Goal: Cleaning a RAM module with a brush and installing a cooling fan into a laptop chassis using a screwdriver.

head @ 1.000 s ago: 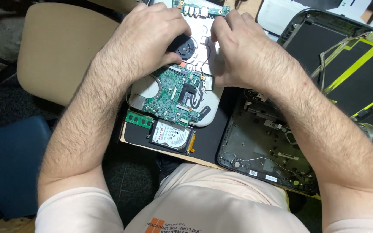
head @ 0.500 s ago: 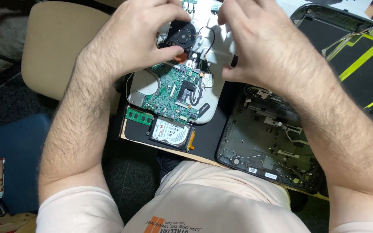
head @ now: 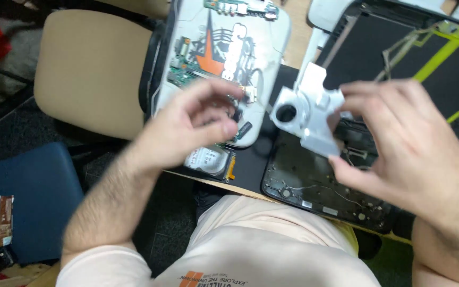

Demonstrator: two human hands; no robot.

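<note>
Both hands had lifted away from the circuit board since the earlier frames, and the right hand [head: 399, 143] now held a pale grey metal bracket [head: 309, 114] clear of the work, where before the fingers of both hands had been down on the board. That right hand was clamped on the bracket, thumb beneath its lower edge and fingers along its right side; the piece showed a round hole near its left end and hung tilted above the gap between the two dismantled halves. The left hand [head: 197, 125] hovered over the green circuit board [head: 187, 64], fingers curled loosely toward the thumb, and, blurred as it was, I could not tell whether anything small was pinched between them. The board lay in a light grey laptop shell [head: 261, 48] toward the desk's far left part. A silver hard drive [head: 208, 159] rested just beside the shell at the desk's [head: 251, 170] near left edge. A black laptop base [head: 320, 186] lay along the near edge to the right, below the bracket, with a dark screen panel [head: 399, 58] crossed by yellow-green tape at the far right corner. A beige chair [head: 91, 69] and a blue seat [head: 33, 202] stood off the desk's left edge.
</note>
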